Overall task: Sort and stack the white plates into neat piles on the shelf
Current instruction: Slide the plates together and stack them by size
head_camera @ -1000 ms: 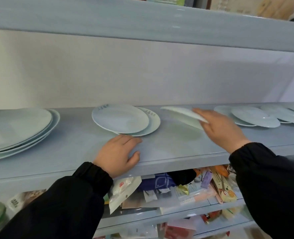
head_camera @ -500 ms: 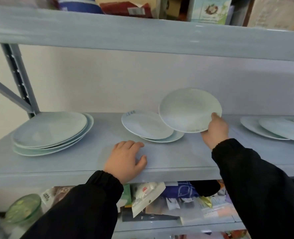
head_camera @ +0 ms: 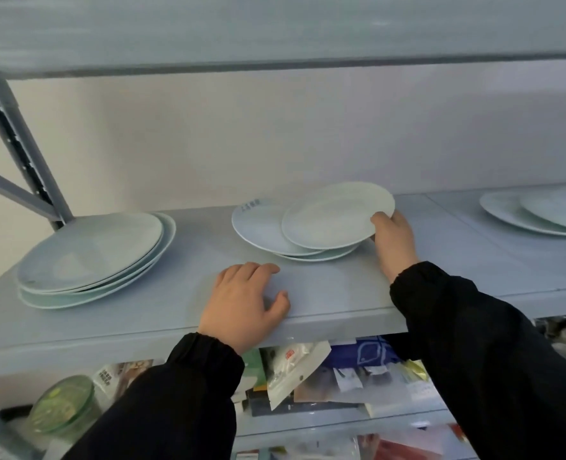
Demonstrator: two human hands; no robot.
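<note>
My right hand (head_camera: 393, 242) grips the right rim of a small white plate (head_camera: 336, 214), which lies tilted on the right side of the middle pile (head_camera: 258, 229) of two plates. On the shelf's left stands a pile of larger white plates (head_camera: 89, 257). Two more overlapping plates (head_camera: 520, 210) lie at the far right. My left hand (head_camera: 243, 302) rests flat on the pale blue shelf board (head_camera: 341, 293) near its front edge, holding nothing.
A grey upright post with a diagonal brace (head_camera: 22, 154) stands at the back left. Another shelf board (head_camera: 275, 28) runs overhead. Below, the lower shelf holds packets and bags (head_camera: 294, 370) and a green-lidded glass jar (head_camera: 62, 406).
My right hand has carried the small plate leftward from the right, lifted it almost upright, then lowered it onto the middle pile. My left hand has stayed on the shelf.
</note>
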